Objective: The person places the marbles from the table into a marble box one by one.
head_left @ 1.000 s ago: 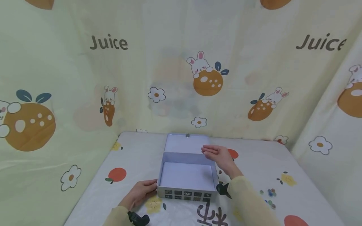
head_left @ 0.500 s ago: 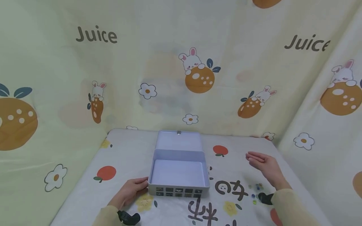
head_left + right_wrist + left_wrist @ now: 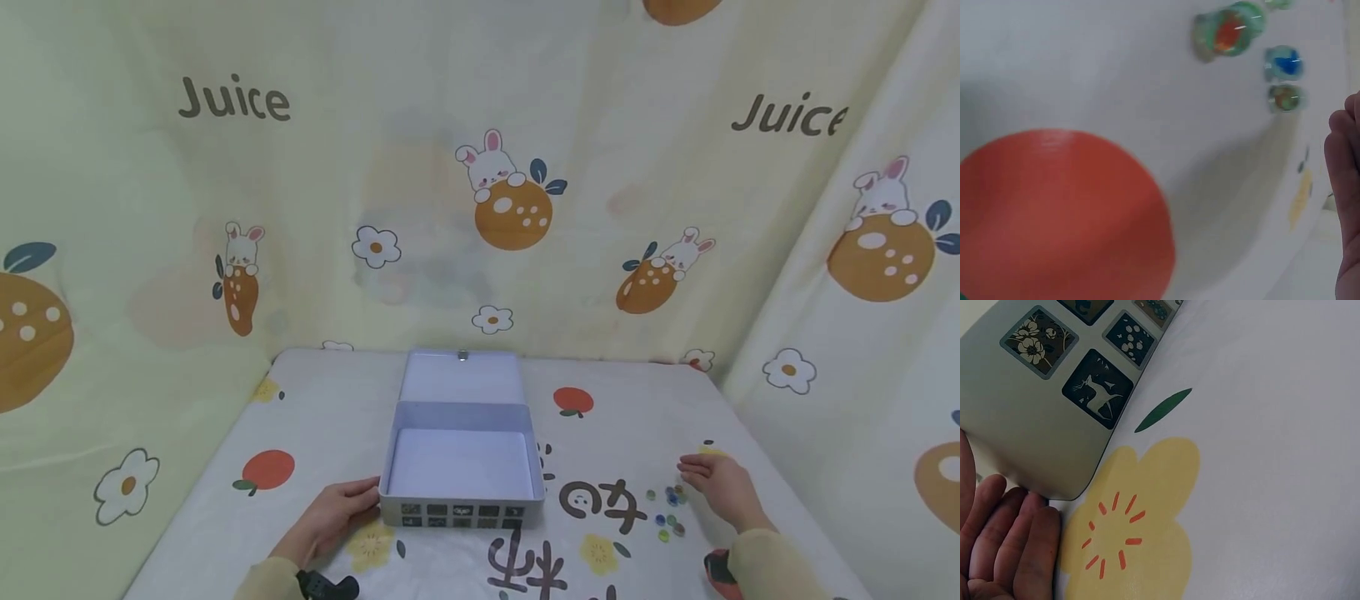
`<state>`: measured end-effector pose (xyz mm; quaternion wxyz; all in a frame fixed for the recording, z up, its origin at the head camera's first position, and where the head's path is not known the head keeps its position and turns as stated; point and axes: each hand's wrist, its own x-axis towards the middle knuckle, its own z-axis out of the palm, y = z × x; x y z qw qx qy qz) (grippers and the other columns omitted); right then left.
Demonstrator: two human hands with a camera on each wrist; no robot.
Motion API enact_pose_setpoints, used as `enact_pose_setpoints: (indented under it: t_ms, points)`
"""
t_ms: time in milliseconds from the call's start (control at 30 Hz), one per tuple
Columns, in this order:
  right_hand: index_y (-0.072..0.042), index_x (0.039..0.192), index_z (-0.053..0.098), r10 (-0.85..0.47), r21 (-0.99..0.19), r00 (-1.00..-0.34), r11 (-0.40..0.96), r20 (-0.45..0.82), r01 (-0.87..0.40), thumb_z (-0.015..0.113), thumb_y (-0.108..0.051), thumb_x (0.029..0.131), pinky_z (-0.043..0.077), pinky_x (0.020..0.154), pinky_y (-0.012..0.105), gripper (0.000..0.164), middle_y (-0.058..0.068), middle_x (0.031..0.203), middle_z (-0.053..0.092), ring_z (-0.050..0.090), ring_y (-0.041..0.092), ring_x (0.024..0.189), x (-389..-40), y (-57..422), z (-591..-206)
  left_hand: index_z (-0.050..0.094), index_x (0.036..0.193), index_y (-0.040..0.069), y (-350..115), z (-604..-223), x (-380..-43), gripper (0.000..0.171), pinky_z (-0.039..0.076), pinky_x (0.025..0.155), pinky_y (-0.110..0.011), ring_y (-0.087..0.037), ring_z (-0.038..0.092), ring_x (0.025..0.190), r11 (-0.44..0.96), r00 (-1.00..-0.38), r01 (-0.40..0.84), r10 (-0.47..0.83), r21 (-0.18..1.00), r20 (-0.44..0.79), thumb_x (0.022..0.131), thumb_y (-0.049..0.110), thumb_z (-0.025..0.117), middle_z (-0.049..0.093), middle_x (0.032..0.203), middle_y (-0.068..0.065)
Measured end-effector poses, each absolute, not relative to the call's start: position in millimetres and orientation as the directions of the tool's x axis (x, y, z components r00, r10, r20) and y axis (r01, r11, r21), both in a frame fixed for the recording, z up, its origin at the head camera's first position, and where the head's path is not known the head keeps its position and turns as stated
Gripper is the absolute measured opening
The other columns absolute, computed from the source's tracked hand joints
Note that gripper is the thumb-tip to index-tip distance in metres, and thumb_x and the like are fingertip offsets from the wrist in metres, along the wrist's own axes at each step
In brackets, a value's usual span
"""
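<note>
A hinged tin box stands with its lid laid back; the bare pale interior shows. Small dark picture tiles cover its front wall. My left hand touches the box's left side near the front corner; in the left wrist view its fingers lie by that corner, not wrapped round it. On the right of the table lie several glass marbles, clear with coloured swirls, also seen as marbles in the right wrist view. Just right of them hovers my right hand, fingers extended and holding nothing.
A white cloth printed with fruit, flowers and dark characters covers the table. Patterned curtains hang behind it and at both sides. A dark wrist device sits on the left wrist.
My right hand has moved from beside the open lid out to the right and down to the marbles. The left hand stays against the box. The head view has turned somewhat right.
</note>
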<state>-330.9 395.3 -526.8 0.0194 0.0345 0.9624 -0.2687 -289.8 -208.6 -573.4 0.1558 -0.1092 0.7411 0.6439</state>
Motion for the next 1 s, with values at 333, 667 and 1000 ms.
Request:
enact_pose_setpoints:
  t_ms: [333,667,1000]
  points:
    - [0.006,0.111,0.072,0.011,-0.413,-0.996,0.909,-0.085,0.045,0.068,-0.002,0.093,0.055,0.093,0.062,0.02,0.023,0.109,0.075,0.068,0.044,0.108,-333,386,-546,0.056,0.142,-0.002,-210,-574,-287,0.051,0.059,0.103,-0.043,-0.037,0.058,0.135,0.136,-0.923,-0.373,0.049,0.918,-0.382,0.098,0.02,0.069,0.05,0.151,-0.026]
    - [0.005,0.11,0.072,0.05,-0.387,-0.996,0.919,-0.068,0.072,0.069,-0.004,0.093,0.054,0.093,0.063,0.019,0.022,0.108,0.075,0.067,0.046,0.109,-332,382,-547,0.057,0.141,-0.003,-209,-571,-288,0.049,0.059,0.102,-0.042,-0.038,0.059,0.134,0.105,-0.927,-0.363,0.055,0.926,-0.37,0.098,0.017,0.069,0.051,0.15,-0.027]
    - [0.012,0.148,0.043,0.088,-0.881,-0.983,0.434,-0.163,0.185,0.063,-0.019,0.103,0.063,0.091,0.027,0.058,0.003,0.122,0.076,0.071,-0.004,0.097,-322,389,-515,0.056,0.141,-0.003,-212,-574,-288,0.052,0.06,0.102,-0.042,-0.037,0.059,0.134,0.089,-0.93,-0.353,0.075,0.931,-0.36,0.097,0.019,0.071,0.05,0.151,-0.027]
